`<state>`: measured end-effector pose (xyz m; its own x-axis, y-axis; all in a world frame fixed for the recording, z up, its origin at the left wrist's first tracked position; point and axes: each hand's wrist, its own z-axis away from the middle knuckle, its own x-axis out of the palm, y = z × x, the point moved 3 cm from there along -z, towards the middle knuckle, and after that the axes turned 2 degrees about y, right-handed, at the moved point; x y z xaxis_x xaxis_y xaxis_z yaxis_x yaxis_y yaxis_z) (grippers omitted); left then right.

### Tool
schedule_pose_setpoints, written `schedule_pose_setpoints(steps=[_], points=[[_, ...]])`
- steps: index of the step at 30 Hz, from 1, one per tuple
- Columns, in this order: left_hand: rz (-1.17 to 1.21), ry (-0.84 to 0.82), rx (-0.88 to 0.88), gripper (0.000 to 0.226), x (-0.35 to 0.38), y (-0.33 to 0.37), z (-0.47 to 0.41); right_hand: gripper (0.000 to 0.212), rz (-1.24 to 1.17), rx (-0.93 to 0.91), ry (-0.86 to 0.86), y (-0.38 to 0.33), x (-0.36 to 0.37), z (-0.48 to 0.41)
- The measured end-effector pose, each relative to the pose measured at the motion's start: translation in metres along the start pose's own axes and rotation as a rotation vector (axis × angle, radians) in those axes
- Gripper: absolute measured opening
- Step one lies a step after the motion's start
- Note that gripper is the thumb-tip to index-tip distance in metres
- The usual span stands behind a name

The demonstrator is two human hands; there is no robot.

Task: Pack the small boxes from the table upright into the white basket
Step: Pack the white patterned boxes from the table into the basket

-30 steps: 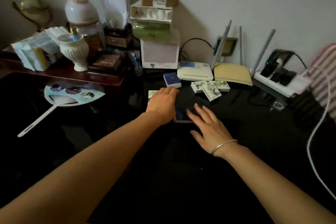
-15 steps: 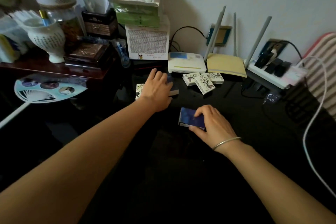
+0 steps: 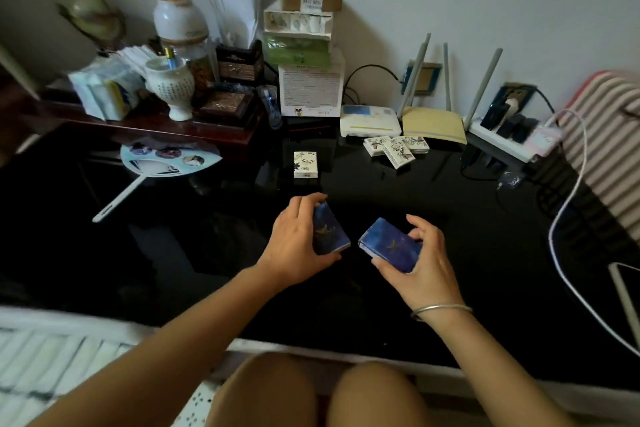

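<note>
Now, left hand (image 3: 298, 243): fingers and thumb curl round a dark blue box (image 3: 329, 236), gripping it by its ends. The box is tilted, printed face toward the camera.
Right hand (image 3: 422, 263): clasps a second blue box (image 3: 391, 246), thumb at the near edge and fingertips on the far edge. A silver bangle (image 3: 441, 310) sits on the wrist.
Two blue boxes: side by side over the middle of the black table (image 3: 173, 253), near corners close but apart. I cannot tell whether either touches the tabletop.
Lone white box (image 3: 305, 165): lies flat on the table beyond the left hand, well apart from it.
White box cluster (image 3: 396, 149): three small printed boxes bunched together farther back on the right, just in front of a white router (image 3: 370, 121) and a yellow router (image 3: 433, 125).
Left side: a round paper fan (image 3: 166, 159) lies partly under the edge of a cluttered wooden shelf (image 3: 145, 128).
Right side: a power strip (image 3: 502, 135) and a looping white cable (image 3: 568, 218).
Lower left: a white slatted surface (image 3: 52, 357), blurred; I cannot tell whether it is the basket.
</note>
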<state>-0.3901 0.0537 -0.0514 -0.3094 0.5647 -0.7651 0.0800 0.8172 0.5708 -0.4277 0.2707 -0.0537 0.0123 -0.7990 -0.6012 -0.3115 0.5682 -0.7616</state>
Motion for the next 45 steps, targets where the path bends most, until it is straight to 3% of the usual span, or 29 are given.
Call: schedule_pose_setpoints(steps=[3, 7, 11, 16, 20, 25, 28, 31, 33, 37, 42, 45], points=[[0.193, 0.05, -0.055, 0.103, -0.031, 0.007, 0.055, 0.055, -0.19, 0.083, -0.064, -0.027, 0.003, 0.024], [0.261, 0.116, -0.14, 0.103, -0.079, 0.008, 0.125, 0.027, -0.359, 0.093, -0.231, -0.075, 0.021, 0.06], [0.102, 0.217, -0.188, 0.093, -0.13, 0.008, 0.193, 0.034, -0.472, 0.047, -0.409, -0.131, 0.049, 0.105], [0.042, 0.238, -0.259, 0.095, -0.179, 0.007, 0.275, 0.07, -0.321, -0.084, -0.709, -0.204, 0.094, 0.171], [0.157, 0.225, -0.389, 0.108, -0.204, 0.008, 0.33, 0.085, -0.124, -0.143, -0.899, -0.241, 0.114, 0.203], [0.65, 0.212, -0.558, 0.112, -0.219, 0.017, 0.374, 0.08, -0.092, -0.085, -1.087, -0.265, 0.136, 0.243], [0.736, 0.246, -0.612, 0.105, -0.225, 0.011, 0.385, 0.089, -0.12, -0.023, -1.132, -0.275, 0.149, 0.26], [0.752, 0.255, -0.646, 0.094, -0.231, -0.001, 0.399, 0.077, -0.044, -0.097, -1.169, -0.284, 0.16, 0.273], [0.734, 0.213, -0.633, 0.092, -0.236, -0.007, 0.407, 0.072, -0.116, -0.011, -1.28, -0.29, 0.161, 0.278], [0.77, 0.151, -0.676, 0.094, -0.247, -0.011, 0.427, 0.033, -0.109, -0.158, -1.39, -0.297, 0.159, 0.282], [0.644, 0.082, -0.698, 0.088, -0.248, -0.007, 0.446, 0.04, -0.041, -0.278, -1.447, -0.299, 0.157, 0.295], [0.521, 0.242, -0.687, 0.062, -0.255, -0.005, 0.461, 0.036, -0.054, -0.214, -1.437, -0.294, 0.153, 0.304]])
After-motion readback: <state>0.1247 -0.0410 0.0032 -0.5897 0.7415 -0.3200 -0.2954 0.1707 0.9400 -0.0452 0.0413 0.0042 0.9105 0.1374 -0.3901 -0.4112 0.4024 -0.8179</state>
